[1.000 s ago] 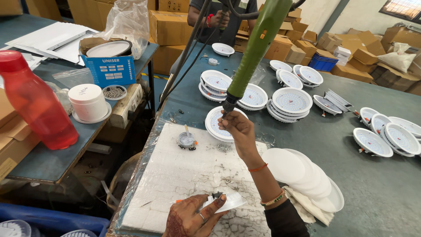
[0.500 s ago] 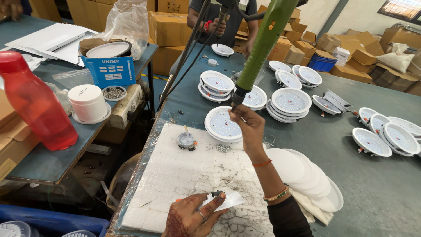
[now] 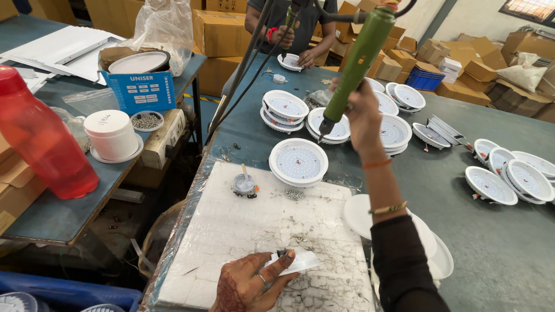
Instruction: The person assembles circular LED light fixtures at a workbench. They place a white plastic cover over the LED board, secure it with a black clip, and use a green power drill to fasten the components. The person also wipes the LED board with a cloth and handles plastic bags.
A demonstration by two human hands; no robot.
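A worker's right hand [image 3: 363,112] clasps a green electric screwdriver [image 3: 357,60] raised above a round lamp [image 3: 298,162], while the left hand [image 3: 251,283] pinches a small white part [image 3: 295,263] on the foam-topped bench [image 3: 243,231].

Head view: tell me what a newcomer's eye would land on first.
The green electric screwdriver stands out, hanging from above and gripped by the right hand over the round white LED lamps on the dark table. Near the bottom edge, the left hand pinches a small white part on the white foam board. A red bottle sits far left.
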